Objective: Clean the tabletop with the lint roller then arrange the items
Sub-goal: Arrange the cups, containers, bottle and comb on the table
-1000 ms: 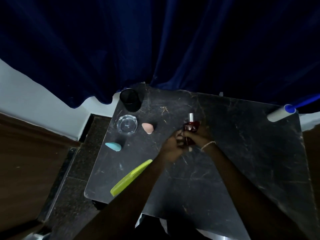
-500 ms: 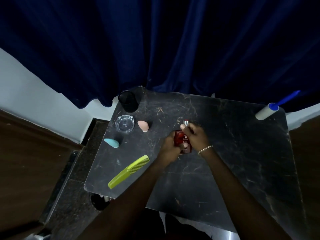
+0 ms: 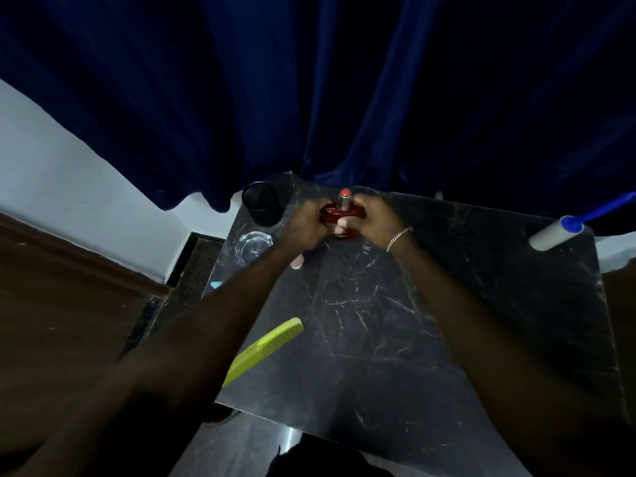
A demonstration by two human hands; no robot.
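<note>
Both hands hold a red perfume bottle [image 3: 340, 215] with a silver sprayer near the far edge of the dark marble tabletop [image 3: 395, 321]. My left hand [image 3: 304, 228] grips its left side and my right hand [image 3: 373, 220] its right side. The lint roller [image 3: 557, 232], white with a blue handle, lies at the far right corner, away from both hands. A lime green comb [image 3: 263, 349] lies near the front left edge. A pink sponge [image 3: 297, 261] shows just below my left wrist, and my left arm mostly hides a teal sponge [image 3: 216, 284].
A black cup [image 3: 263, 203] stands at the far left corner, with a clear glass ashtray [image 3: 253, 246] just in front of it. A dark blue curtain [image 3: 344, 98] hangs right behind the table. The floor drops off to the left.
Both hands have carried the red bottle from the middle of the table toward the far edge, beside the black cup. The other items lie where they were.
</note>
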